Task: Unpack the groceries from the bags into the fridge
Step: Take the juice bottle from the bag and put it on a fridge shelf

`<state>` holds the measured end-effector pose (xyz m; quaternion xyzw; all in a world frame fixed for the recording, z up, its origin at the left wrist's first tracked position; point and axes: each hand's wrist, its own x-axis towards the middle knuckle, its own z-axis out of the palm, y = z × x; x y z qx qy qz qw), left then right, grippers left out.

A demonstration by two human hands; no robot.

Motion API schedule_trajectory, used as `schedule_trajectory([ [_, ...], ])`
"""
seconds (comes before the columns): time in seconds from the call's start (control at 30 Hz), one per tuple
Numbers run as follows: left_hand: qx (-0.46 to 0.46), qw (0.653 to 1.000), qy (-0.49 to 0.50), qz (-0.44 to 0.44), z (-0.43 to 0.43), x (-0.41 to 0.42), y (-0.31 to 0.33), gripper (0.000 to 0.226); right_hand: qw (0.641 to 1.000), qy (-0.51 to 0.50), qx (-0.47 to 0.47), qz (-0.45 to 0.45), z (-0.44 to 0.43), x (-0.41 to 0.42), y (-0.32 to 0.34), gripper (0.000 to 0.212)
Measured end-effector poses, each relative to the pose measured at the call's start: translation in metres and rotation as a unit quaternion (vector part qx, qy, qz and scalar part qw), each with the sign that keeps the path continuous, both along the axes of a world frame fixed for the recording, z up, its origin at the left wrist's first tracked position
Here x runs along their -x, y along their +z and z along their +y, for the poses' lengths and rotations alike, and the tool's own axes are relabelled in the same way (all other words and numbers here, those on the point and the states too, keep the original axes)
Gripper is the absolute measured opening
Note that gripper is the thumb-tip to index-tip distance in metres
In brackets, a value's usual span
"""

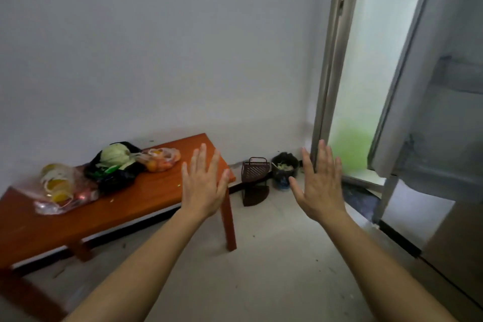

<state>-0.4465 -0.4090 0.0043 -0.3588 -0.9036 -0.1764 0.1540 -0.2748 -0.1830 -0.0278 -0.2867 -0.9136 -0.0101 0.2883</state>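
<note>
Both hands, left (202, 185) and right (320, 185), spread empty above pale floor (261, 269); bags (109, 167) crowd the orange table (146, 198).

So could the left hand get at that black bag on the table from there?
Probably yes. The left hand is open and empty, held up over the table's near end, and nothing stands between it and the black bag; it lies further left, so a reach is needed.

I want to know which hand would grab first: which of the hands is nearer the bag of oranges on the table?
Left. The left hand is raised open just right of the bag of oranges, over the table end. The right hand is farther right, toward the fridge.
</note>
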Motion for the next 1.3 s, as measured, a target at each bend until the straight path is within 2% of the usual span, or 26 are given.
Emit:
schedule_trajectory([
  [0.13,-0.008,0.996,0.079,0.027,-0.083,0.09,-0.003,0.072,0.997,0.066,-0.04,-0.017,-0.056,0.111,0.009,0.086],
  [0.43,0.003,0.986,0.167,0.015,-0.239,0.261,-0.03,0.076,0.984,0.167,-0.023,-0.063,-0.19,0.338,-0.01,0.093],
  [0.77,0.006,0.968,0.237,-0.079,-0.317,0.402,-0.082,0.075,0.963,0.246,0.018,-0.107,-0.252,0.509,-0.05,0.09],
  [0.9,0.026,0.955,0.276,-0.106,-0.345,0.473,-0.102,0.077,0.952,0.278,0.051,-0.118,-0.264,0.602,-0.067,0.08],
  [1.07,0.07,0.922,0.341,-0.168,-0.374,0.555,-0.108,0.072,0.922,0.339,0.086,-0.168,-0.291,0.722,-0.077,0.076],
  [1.13,0.083,0.912,0.361,-0.177,-0.388,0.584,-0.108,0.08,0.904,0.374,0.088,-0.188,-0.308,0.773,-0.075,0.076],
  [1.23,0.057,0.903,0.388,-0.177,-0.411,0.62,-0.115,0.095,0.879,0.413,0.11,-0.211,-0.34,0.838,-0.078,0.071],
  [1.3,0.038,0.898,0.394,-0.191,-0.426,0.636,-0.124,0.092,0.856,0.441,0.136,-0.232,-0.366,0.864,-0.088,0.069],
])
